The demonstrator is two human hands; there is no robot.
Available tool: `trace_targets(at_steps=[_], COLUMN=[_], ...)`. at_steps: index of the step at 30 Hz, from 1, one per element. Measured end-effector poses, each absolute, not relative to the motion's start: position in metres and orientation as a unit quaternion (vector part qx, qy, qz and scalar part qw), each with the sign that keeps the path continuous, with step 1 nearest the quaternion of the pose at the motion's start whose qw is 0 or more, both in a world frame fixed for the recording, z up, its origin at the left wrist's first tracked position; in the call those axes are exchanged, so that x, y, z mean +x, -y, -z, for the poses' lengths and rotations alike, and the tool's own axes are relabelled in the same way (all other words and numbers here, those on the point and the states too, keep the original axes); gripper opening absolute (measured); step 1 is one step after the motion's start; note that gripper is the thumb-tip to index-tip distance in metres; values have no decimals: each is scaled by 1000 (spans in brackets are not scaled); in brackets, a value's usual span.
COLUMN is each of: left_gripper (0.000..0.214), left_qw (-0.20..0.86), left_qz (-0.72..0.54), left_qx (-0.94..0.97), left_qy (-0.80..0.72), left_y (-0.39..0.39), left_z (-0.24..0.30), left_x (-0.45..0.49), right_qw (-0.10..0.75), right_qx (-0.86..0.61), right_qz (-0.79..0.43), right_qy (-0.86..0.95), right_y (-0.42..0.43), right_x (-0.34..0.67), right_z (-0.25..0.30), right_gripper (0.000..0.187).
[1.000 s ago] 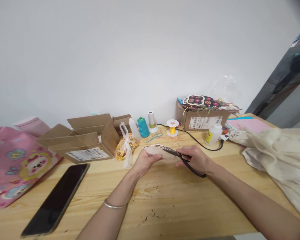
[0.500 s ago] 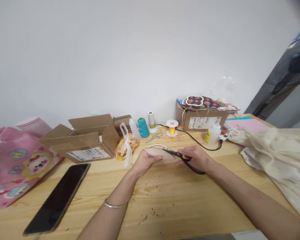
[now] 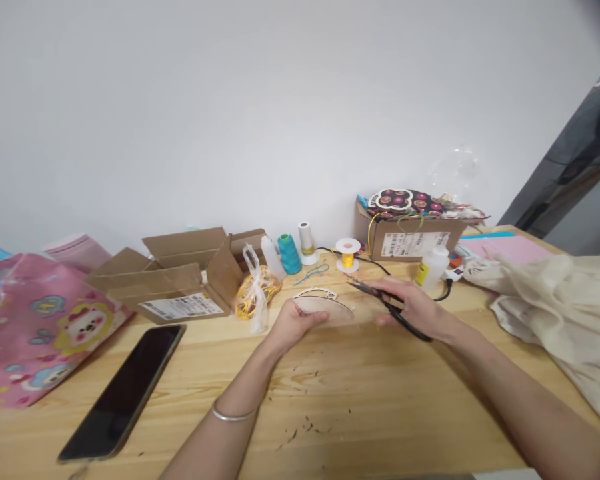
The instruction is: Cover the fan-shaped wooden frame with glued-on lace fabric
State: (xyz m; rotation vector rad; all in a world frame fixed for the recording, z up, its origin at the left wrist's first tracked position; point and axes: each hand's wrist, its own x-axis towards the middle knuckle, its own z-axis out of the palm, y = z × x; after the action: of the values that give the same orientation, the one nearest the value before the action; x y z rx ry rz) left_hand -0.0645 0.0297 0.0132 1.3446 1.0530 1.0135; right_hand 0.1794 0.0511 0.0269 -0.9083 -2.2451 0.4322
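Note:
My left hand (image 3: 296, 325) pinches the near edge of a thin, pale, curved wooden piece (image 3: 325, 308) held just above the wooden table (image 3: 330, 400). A narrow white trimmed strip (image 3: 316, 292) lies behind the piece. My right hand (image 3: 414, 305) grips black scissors (image 3: 380, 299), whose blades point left and sit to the right of the piece, apart from it. The hand is slightly blurred.
A black phone (image 3: 125, 393) lies at the left front. Open cardboard boxes (image 3: 180, 280), a bag of yellow cord (image 3: 255, 293), thread spools (image 3: 290, 253), a glue bottle (image 3: 430, 267), a second box (image 3: 410, 237), a pink bag (image 3: 35, 327) and cream cloth (image 3: 565, 313) ring the work area.
My right hand has drawn the scissors to the right, away from the wooden piece. My left hand keeps hold of the piece in nearly the same place.

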Motion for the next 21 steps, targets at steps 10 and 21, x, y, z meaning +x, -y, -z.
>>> trace_targets(at_steps=[10, 21], left_gripper=[20, 26], left_qw=[507, 482], left_qz=[-408, -395], left_qx=[640, 672], left_qy=[-409, -400], left_y=[-31, -31], left_z=[-10, -11], left_x=[-61, -58], right_qw=[270, 293], right_qx=[-326, -302], right_qz=[-108, -87], right_qy=[899, 903], right_y=[-37, -38], right_x=[158, 156], right_z=[-28, -24], right_gripper=[38, 36])
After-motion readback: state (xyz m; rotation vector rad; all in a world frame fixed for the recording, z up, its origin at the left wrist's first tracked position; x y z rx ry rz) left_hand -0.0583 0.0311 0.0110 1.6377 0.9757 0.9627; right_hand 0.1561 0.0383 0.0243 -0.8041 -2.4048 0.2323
